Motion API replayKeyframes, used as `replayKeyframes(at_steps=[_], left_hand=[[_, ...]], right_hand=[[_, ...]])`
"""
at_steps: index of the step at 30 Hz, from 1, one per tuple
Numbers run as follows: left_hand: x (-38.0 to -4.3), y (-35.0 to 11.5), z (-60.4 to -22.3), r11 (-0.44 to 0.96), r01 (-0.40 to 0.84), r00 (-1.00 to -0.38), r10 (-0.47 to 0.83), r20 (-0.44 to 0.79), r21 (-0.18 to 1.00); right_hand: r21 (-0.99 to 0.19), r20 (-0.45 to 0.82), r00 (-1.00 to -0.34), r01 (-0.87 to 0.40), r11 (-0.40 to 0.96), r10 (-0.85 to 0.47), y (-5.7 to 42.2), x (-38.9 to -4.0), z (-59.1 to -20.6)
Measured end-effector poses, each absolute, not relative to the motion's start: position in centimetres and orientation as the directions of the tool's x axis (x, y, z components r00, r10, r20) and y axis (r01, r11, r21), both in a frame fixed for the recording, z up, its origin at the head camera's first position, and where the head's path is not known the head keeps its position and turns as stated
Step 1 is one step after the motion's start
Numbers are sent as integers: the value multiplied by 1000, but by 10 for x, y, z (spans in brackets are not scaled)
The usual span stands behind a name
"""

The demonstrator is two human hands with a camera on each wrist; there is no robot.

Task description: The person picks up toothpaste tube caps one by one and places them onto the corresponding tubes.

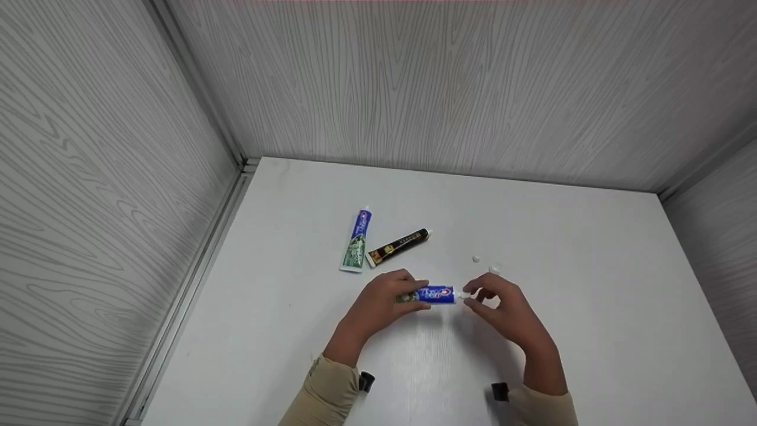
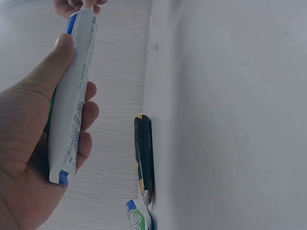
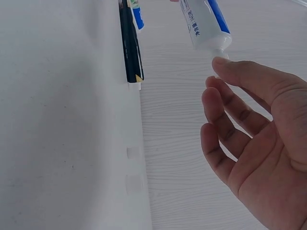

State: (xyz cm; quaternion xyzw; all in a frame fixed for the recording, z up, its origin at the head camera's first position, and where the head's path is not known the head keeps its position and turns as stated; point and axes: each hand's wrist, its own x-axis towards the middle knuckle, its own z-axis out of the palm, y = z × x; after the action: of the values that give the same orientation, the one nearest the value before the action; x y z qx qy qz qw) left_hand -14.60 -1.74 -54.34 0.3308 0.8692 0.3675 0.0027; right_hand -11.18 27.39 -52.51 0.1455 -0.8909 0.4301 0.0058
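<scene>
A blue, green and white toothpaste tube is held above the table, lying roughly level with its white end to the right. My left hand grips its body, thumb along one side and fingers round the other, as the left wrist view shows with the tube's white printed back. At the neck end, thumb and forefinger of my right hand pinch the small white cap. The right hand's other fingers are loosely bent, and its fingertips mostly hide the cap.
Beyond the left hand lie a second blue and green toothpaste tube and a black one, close together. Two small white pieces, one round like a cap and one paler, lie beyond the right hand. Wood-grain panels surround the white table.
</scene>
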Motion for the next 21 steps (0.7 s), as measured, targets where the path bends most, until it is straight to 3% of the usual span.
replayKeyframes(at_steps=[9, 21], left_hand=[[-145, -17, -542, 501, 590, -769, 586, 253, 633], [-142, -16, -542, 508, 605, -763, 589, 265, 613]], right_hand=[[-764, 130, -949, -280, 581, -286, 275, -110, -525], [-778, 7, -954, -194, 598, -300, 275, -111, -527]])
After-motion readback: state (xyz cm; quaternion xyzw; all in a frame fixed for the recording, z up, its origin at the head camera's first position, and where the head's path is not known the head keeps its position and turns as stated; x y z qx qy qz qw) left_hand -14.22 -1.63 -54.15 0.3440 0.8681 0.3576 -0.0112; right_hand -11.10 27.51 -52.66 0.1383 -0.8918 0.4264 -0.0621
